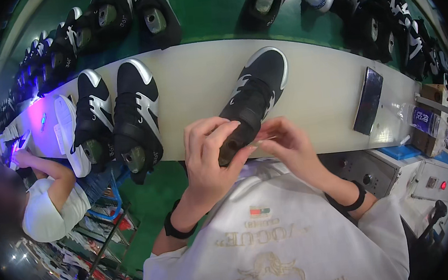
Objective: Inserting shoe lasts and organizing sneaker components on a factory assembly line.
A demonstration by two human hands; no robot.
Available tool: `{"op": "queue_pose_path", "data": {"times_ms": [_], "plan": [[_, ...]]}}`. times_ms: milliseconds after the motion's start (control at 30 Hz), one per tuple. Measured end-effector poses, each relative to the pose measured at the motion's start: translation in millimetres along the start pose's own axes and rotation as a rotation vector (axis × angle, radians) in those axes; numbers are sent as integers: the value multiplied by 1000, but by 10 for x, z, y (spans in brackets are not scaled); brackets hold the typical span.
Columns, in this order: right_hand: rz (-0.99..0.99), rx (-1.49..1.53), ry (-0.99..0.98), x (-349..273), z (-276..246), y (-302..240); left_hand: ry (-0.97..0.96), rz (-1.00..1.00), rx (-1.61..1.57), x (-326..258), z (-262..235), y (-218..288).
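A black sneaker [260,82] with silver trim lies on the white worktable, toe pointing away from me and a little to the right. My left hand [208,148] is closed around the left side and back of its heel, thumb underneath at the rear edge. Close to the right of the heel, my right hand [287,143] has thumb and fingers drawn together in a pinch. What sits between those fingertips, if anything, is too small to make out. Left of my hands stand two more black-and-silver sneakers, one [136,113] nearer me and one [93,115] beyond it.
A dark phone [368,100] lies at the table's right. Behind the white worktable [192,89] runs a green surface [206,12] with rows of sneakers. A white sole-shaped piece [71,136] is at the left, near a seated co-worker [52,200]. A control box [427,182] stands lower right.
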State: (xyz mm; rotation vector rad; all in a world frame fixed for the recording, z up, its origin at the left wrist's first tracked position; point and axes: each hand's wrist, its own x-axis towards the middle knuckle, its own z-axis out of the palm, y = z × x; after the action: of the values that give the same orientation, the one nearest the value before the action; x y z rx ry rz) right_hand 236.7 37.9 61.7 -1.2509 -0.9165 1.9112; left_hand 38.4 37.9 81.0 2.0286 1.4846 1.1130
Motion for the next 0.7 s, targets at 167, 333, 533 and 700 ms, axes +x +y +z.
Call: {"op": "queue_pose_path", "data": {"times_ms": [167, 333, 533, 700], "plan": [[152, 194, 17, 87, 78, -3, 16, -44, 47, 5, 21, -3], [133, 145, -32, 174, -9, -2, 28, -73, 7, -25, 60, -30], [-73, -118, -151, 207, 15, -6, 151, -184, 49, -303, 150, 192], [-235, -296, -126, 440, 76, -248, 432, -154, 218, 307, 309, -189]]}}
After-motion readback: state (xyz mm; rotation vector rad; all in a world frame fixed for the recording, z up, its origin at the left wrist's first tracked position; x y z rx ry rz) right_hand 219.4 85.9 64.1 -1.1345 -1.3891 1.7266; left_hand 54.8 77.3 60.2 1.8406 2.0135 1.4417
